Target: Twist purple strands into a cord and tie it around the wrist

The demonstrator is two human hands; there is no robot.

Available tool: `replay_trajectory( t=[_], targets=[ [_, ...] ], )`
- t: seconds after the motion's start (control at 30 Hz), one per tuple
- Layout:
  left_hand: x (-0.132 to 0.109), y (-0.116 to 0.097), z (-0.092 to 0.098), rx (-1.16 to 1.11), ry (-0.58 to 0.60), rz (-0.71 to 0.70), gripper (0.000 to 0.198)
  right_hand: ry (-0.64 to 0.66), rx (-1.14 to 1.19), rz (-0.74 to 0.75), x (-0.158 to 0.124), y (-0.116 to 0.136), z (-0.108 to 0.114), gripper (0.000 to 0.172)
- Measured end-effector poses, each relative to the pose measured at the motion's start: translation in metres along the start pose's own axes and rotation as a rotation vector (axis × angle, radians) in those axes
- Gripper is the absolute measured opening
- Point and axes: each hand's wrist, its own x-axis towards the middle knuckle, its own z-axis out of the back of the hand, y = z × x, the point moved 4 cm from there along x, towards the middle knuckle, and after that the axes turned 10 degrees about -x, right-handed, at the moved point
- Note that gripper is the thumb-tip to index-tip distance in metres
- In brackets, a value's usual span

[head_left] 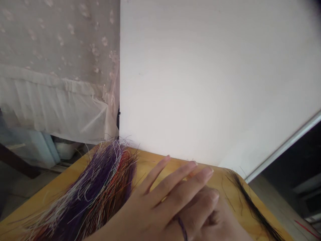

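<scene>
Left hand [160, 207] spread open and flat beside a loose sheaf of purple, white and orange fibres [100, 187] on the yellow wooden tabletop [147, 164]. Right hand [213, 217] tucked beneath, grip impossible to tell; a thin black fibre tuft [253, 211] already set apart.

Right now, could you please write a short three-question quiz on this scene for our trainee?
1. Which three colours show most clearly in the fibre bundle on the table?
2. True or false: the black strands lie to the left of the bundle in this view.
3. What circles one finger of the hand?

Key:
1. Purple, white and orange.
2. False; they lie to its right.
3. A thin purple loop.
</scene>
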Motion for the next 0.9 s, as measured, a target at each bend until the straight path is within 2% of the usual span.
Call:
replay_trajectory(
  t=[0.07, 0.2, 0.33, 0.47, 0.53, 0.6, 0.67, 0.73, 0.9],
  targets=[
    [-0.001, 0.001, -0.002, -0.036, -0.035, -0.008, 0.038, -0.003, -0.009, -0.021, -0.001, 0.002, -0.002, 0.011],
    [0.0, 0.002, -0.001, -0.059, -0.023, -0.024, 0.041, -0.008, -0.063, -0.024, 0.002, 0.015, -0.009, 0.035],
    [0.002, 0.005, 0.002, -0.028, 0.0, 0.012, 0.039, -0.056, -0.139, 0.137, 0.008, 0.034, -0.012, 0.046],
    [0.001, 0.004, 0.002, 0.014, -0.026, -0.024, 0.048, -0.226, -0.313, 0.385, 0.01, 0.044, -0.008, 0.046],
    [0.001, 0.003, 0.004, 0.024, -0.039, -0.042, 0.045, -0.33, -0.422, 0.433, 0.011, 0.043, -0.004, 0.042],
    [0.002, 0.003, 0.006, 0.038, -0.046, -0.033, 0.04, -0.493, -0.483, 0.452, 0.011, 0.042, 0.003, 0.035],
    [0.002, 0.004, 0.008, 0.048, -0.044, -0.02, 0.04, -0.67, -0.467, 0.439, 0.01, 0.04, 0.013, 0.029],
    [0.002, 0.005, 0.007, 0.051, -0.025, -0.005, 0.042, -0.717, -0.405, 0.354, 0.012, 0.037, 0.021, 0.023],
    [-0.003, 0.007, 0.001, 0.08, -0.043, -0.015, 0.032, -0.487, -0.19, 0.091, 0.022, 0.026, 0.028, 0.023]
  ],
)
